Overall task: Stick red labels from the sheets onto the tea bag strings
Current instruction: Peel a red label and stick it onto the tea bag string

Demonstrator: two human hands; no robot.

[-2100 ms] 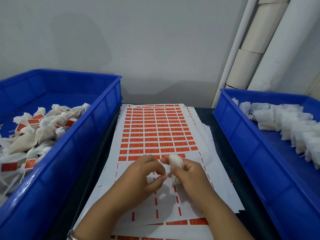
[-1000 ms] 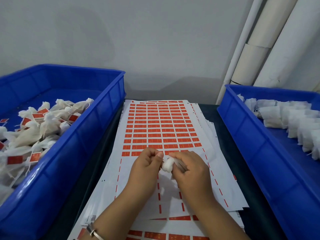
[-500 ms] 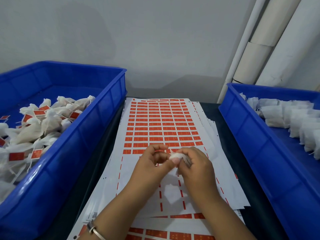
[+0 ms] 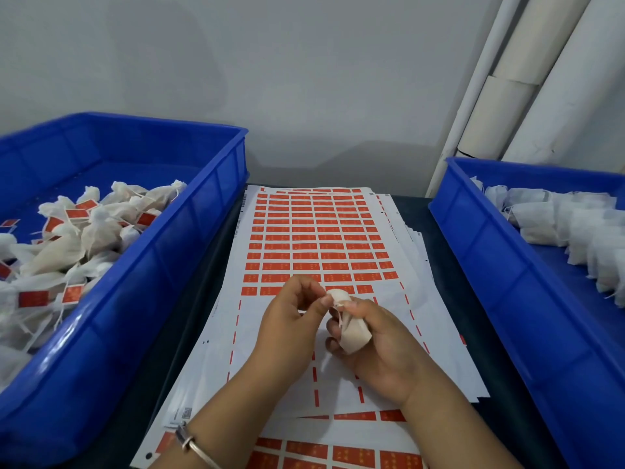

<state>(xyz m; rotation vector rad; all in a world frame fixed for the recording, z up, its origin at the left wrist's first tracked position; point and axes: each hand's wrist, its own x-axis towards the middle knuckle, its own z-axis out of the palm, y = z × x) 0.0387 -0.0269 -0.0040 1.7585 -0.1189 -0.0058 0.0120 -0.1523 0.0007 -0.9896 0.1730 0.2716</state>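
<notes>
A white tea bag [image 4: 351, 333] sits in my right hand [image 4: 382, 343], whose fingers curl round it above the label sheet. My left hand [image 4: 291, 316] pinches the bag's top end where the thin string comes out. Below both hands lies the top sheet of red labels [image 4: 314, 238]; its far rows are full, its near part is peeled bare with only red edge strips. More sheets are stacked under it.
A blue bin [image 4: 162, 275] on the left holds several tea bags with red labels [image 4: 72, 238]. A second blue bin [image 4: 500, 275] on the right holds unlabelled white tea bags [image 4: 575, 228]. White pipes [image 4: 500, 96] run up the wall at the back right.
Both hands stayed over the sheet, working the tea bag. The bag has turned in my right hand and now hangs lengthwise, with my left fingers pulling at its top end.
</notes>
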